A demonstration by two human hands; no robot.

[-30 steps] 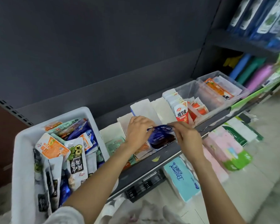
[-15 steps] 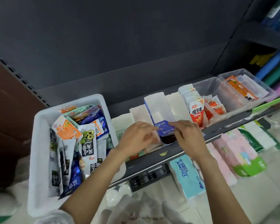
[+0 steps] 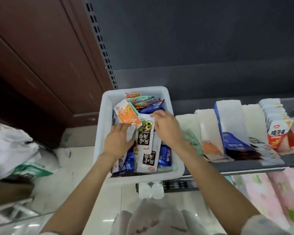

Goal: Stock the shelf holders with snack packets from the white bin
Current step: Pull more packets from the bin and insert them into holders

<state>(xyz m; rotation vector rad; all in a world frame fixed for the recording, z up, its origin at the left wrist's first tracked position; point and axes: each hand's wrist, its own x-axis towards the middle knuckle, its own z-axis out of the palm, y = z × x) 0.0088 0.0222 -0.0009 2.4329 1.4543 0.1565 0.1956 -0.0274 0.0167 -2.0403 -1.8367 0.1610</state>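
Snack packets fill a white bin [image 3: 176, 172] seen from above, set at the left end of a dark shelf [image 3: 244, 168]. Both of a person's hands reach into the bin. The left hand [image 3: 116, 141] lies flat, fingers straight and loosely spread, pressing on packets just below an orange packet [image 3: 126, 113]. The right hand [image 3: 166, 128] hovers over the bin's right side with fingers relaxed and slightly bent, gripping nothing. Between the 2 hands lies a white packet with black lettering [image 3: 145, 134]. Right of the bin, white shelf holders [image 3: 231, 116] stand in a row, 1 holding a blue packet [image 3: 234, 145].
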